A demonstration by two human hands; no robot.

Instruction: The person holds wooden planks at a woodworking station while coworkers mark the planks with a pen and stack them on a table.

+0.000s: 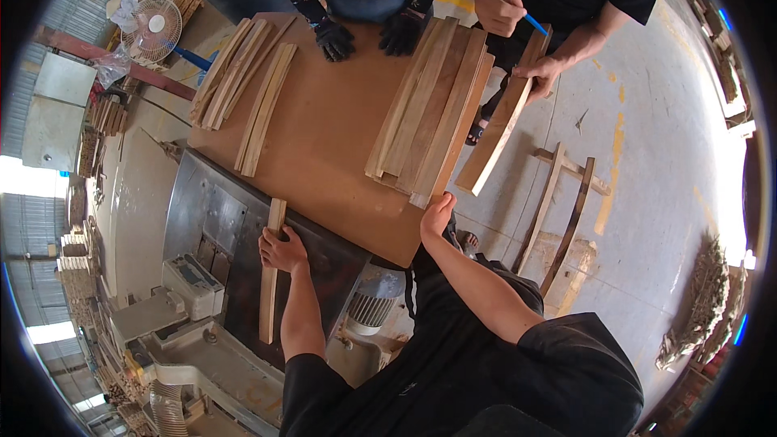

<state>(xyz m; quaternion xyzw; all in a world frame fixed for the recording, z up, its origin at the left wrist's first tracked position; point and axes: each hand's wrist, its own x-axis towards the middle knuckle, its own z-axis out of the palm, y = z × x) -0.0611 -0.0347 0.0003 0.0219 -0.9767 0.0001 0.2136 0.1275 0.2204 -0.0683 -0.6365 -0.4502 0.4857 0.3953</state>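
My left hand (283, 249) is closed around a narrow wooden slat (269, 299), which lies lengthwise over the dark metal machine table (324, 263). At the near right corner of a stack of wooden boards (425, 109), my right hand (438, 215) has its fingers curled against the outermost board's end; some fingers are hidden. These boards rest on a brown tabletop (324, 137). Across from me at the right, a person in a black shirt holds a wooden board (498, 137) in one hand and a blue pen (506, 2) in the other.
Another person's dark gloved hands (333, 39) rest on the tabletop's far edge. More slats (267, 109) lie on its left side. Machinery (194, 287) stands at the lower left, with a fan (152, 28) beyond. A wooden frame (558, 210) is on the floor to the right.
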